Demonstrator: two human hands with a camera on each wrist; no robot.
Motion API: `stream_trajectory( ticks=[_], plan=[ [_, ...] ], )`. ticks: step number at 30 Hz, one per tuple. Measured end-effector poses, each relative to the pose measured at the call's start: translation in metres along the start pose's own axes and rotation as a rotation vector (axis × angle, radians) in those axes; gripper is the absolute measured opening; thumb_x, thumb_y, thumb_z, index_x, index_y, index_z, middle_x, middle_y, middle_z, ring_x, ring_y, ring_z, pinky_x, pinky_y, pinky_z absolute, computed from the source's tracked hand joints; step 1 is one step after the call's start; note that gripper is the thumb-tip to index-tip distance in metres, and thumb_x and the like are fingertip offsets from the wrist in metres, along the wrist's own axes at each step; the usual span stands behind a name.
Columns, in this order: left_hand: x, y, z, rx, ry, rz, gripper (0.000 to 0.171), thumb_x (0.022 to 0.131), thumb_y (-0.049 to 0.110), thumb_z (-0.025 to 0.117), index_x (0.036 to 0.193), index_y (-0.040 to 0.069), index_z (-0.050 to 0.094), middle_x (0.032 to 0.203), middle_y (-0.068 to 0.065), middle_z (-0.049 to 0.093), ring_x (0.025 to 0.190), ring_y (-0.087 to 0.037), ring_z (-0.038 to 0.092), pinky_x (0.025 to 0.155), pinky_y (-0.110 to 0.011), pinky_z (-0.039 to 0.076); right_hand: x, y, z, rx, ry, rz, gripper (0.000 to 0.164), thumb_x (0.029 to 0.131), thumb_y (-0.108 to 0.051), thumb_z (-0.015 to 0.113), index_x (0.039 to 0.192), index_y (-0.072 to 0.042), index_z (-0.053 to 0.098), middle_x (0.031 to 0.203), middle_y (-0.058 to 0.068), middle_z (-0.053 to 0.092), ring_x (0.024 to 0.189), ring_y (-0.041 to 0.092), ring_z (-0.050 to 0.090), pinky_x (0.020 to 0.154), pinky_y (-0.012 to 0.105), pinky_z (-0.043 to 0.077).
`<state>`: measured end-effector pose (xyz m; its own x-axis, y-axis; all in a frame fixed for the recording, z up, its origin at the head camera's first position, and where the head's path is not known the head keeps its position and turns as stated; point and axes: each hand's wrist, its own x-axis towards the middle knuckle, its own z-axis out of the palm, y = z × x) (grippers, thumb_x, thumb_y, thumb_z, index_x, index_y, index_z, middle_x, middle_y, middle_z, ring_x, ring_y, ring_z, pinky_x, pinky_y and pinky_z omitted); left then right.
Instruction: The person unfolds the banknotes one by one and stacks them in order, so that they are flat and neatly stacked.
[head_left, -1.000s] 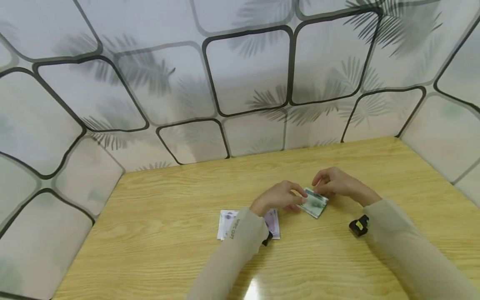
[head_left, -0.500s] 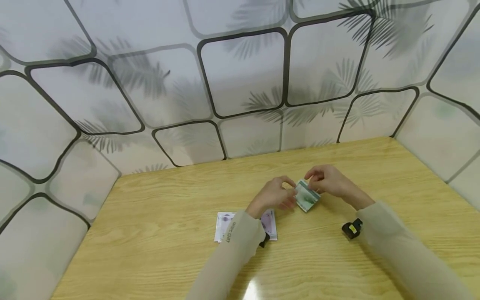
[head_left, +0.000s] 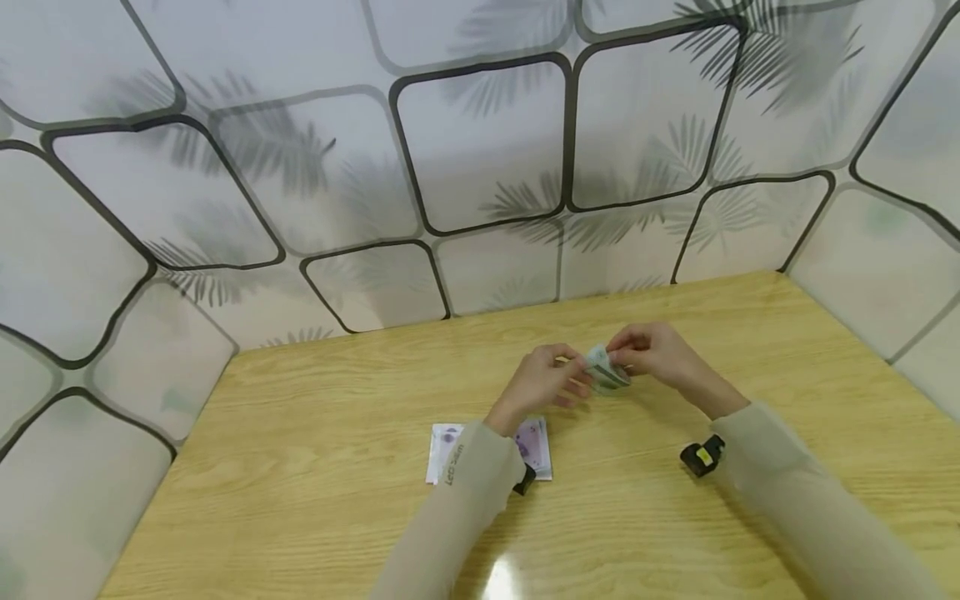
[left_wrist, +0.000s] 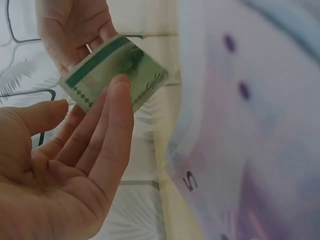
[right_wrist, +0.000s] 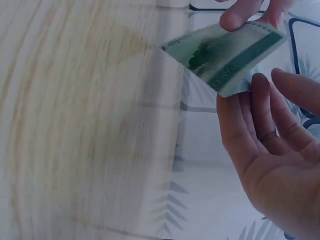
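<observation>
A small green-and-white banknote (head_left: 606, 372) is raised and tilted above the wooden table (head_left: 337, 533), between my two hands. At its left edge my left hand (head_left: 537, 382) pinches it, and a fingertip lies across its green face in the left wrist view. My right hand (head_left: 656, 358) pinches the upper right edge with bent fingers. The green face and dark band show in the right wrist view, where a paler flap of the banknote (right_wrist: 215, 55) bends at the lower corner. Parts of its edges are hidden behind fingers.
Purple banknotes (head_left: 534, 446) lie flat on the table, partly under my left forearm; they fill the right side of the left wrist view. A black wrist camera (head_left: 701, 457) hangs at my right sleeve. A patterned curtain (head_left: 487, 150) encloses the table's back and sides.
The green banknote has gone from lying nearly flat to tilted up, and slightly left and away from me. Both hands have shifted left with it, and their fingers have closed in on its edges.
</observation>
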<state>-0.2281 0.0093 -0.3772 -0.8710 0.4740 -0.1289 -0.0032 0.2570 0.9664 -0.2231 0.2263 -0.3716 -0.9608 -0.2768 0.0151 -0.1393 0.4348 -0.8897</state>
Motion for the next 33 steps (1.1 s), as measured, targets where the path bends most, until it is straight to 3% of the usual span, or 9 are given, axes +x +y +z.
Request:
stream_trajectory(
  ticks=[8,13,18,24,27,30,33],
  plan=[
    [-0.002,0.001,-0.001,0.033,0.088,0.045,0.019,0.104,0.014,0.06,0.104,-0.003,0.068,0.1,-0.018,0.075,0.089,-0.034,0.074,0.07,-0.038,0.062,0.003,0.001,0.001,0.105,0.097,0.071,0.02,0.092,0.007,0.067,0.107,0.014,0.056,0.102,0.018,0.059,0.084,0.02,0.066,0.073,0.034,0.061],
    [-0.005,0.001,-0.006,0.061,0.135,0.05,0.011,0.1,0.004,0.062,0.104,-0.003,0.07,0.096,-0.013,0.074,0.086,-0.032,0.074,0.068,-0.038,0.062,0.004,0.002,0.0,0.122,0.111,0.086,0.04,0.089,0.012,0.065,0.124,0.015,0.045,0.113,0.027,0.054,0.081,0.019,0.064,0.069,0.03,0.061],
    [-0.01,-0.002,-0.013,0.07,0.189,0.073,0.012,0.099,0.003,0.062,0.103,-0.003,0.071,0.094,-0.011,0.074,0.084,-0.032,0.074,0.068,-0.038,0.062,0.003,0.001,-0.001,0.151,0.101,0.095,0.043,0.091,0.013,0.061,0.13,0.014,0.043,0.101,0.019,0.062,0.077,0.016,0.065,0.067,0.032,0.061],
    [-0.014,-0.004,-0.022,0.073,0.239,0.106,0.009,0.097,0.001,0.066,0.1,-0.006,0.071,0.092,-0.014,0.074,0.08,-0.034,0.073,0.067,-0.039,0.062,0.003,0.001,-0.004,0.185,0.102,0.117,0.034,0.096,0.007,0.06,0.126,0.014,0.046,0.095,0.009,0.061,0.074,0.012,0.063,0.067,0.03,0.061],
    [-0.017,-0.003,-0.026,0.084,0.267,0.116,0.006,0.096,-0.003,0.066,0.099,-0.006,0.071,0.089,-0.014,0.073,0.078,-0.033,0.071,0.068,-0.039,0.062,0.002,0.0,-0.004,0.198,0.104,0.13,0.038,0.097,0.006,0.059,0.13,0.015,0.042,0.09,0.006,0.062,0.071,0.012,0.064,0.066,0.029,0.06],
    [-0.019,-0.002,-0.031,0.058,0.294,0.112,0.012,0.095,-0.006,0.066,0.106,-0.005,0.069,0.087,-0.013,0.071,0.078,-0.037,0.071,0.069,-0.042,0.062,0.002,-0.002,-0.005,0.202,0.104,0.138,0.045,0.098,0.007,0.059,0.136,0.015,0.037,0.087,0.004,0.063,0.07,0.013,0.065,0.064,0.029,0.06],
    [-0.022,-0.002,-0.035,0.014,0.313,0.093,0.029,0.094,-0.008,0.066,0.122,-0.003,0.065,0.087,-0.013,0.069,0.08,-0.04,0.071,0.07,-0.047,0.062,0.003,-0.005,-0.006,0.193,0.096,0.142,0.042,0.097,0.006,0.059,0.133,0.015,0.04,0.089,0.006,0.063,0.072,0.014,0.064,0.063,0.028,0.06]
  ],
)
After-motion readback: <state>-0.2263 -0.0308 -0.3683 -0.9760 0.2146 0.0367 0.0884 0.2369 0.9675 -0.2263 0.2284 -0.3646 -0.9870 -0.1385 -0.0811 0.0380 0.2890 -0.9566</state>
